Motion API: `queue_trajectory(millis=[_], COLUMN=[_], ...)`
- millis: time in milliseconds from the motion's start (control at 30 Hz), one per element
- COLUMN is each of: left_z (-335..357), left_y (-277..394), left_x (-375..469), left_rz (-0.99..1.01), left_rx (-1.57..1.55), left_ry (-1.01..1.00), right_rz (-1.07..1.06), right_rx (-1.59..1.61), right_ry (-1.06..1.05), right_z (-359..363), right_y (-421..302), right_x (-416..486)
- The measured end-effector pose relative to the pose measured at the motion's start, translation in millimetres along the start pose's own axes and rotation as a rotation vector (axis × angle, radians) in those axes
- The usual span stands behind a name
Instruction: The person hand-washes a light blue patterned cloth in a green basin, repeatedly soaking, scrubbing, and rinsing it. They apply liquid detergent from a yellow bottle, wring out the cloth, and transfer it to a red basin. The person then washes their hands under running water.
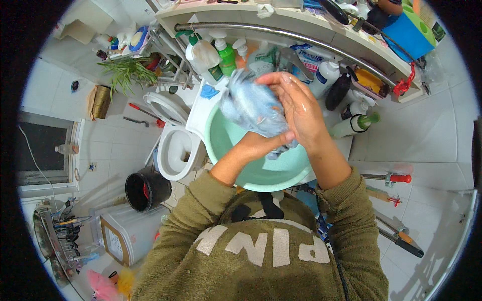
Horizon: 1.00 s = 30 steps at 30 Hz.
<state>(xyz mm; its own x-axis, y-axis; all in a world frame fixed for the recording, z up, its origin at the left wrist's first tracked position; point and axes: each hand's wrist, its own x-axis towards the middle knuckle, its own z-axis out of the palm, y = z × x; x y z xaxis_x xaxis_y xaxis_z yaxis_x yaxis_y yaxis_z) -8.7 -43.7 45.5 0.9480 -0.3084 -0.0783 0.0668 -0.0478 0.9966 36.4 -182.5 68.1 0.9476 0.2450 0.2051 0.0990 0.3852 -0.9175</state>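
Note:
A wet, bunched light-blue cloth (252, 103) is held up over a mint-green plastic basin (260, 180). My left hand (261, 145) grips it from below, its fingers hidden behind the fabric. Against the cloth's right side is my right hand (299, 105), fingers curled over it and skin shiny with wet. A darker crumpled end of the fabric hangs beneath both hands, above the basin. The basin rests on a white washbasin counter (197, 118). To the basin's upper left lies a small blue object (209, 91), perhaps soap.
Pump bottles, among them a green one (226, 56) and a white one (325, 77), crowd behind the basin under a metal rail (286, 33). On the left are an open toilet (179, 152), a black bin (147, 191) and a plastic storage box (131, 233). Long-handled tools (399, 240) hang at right.

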Motion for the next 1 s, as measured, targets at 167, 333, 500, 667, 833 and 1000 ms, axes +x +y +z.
queue_trajectory(millis=[167,333,500,667,833,1000], left_z=[11,10,1,-15,-10,9], left_y=[-6,-12,-28,-33,-31,-28], left_x=[13,27,25,22,8,8], left_rz=[0.048,-0.051,-0.080,-0.140,0.029,0.068], left_rx=[-0.964,-1.319,-1.153,-1.190,-0.680,-0.684], left_ry=[0.012,0.147,0.240,0.247,0.036,0.104], right_rz=[-0.183,-0.087,0.047,0.113,0.032,-0.217], right_rx=[-0.604,-0.589,-0.870,-1.047,-0.459,-0.823], right_ry=[0.254,0.247,0.157,0.083,0.311,0.388], right_z=[-1,2,1,9,5,12], right_y=[21,75,85,72,53,51], right_x=[-28,-62,-67,-61,-36,-33])
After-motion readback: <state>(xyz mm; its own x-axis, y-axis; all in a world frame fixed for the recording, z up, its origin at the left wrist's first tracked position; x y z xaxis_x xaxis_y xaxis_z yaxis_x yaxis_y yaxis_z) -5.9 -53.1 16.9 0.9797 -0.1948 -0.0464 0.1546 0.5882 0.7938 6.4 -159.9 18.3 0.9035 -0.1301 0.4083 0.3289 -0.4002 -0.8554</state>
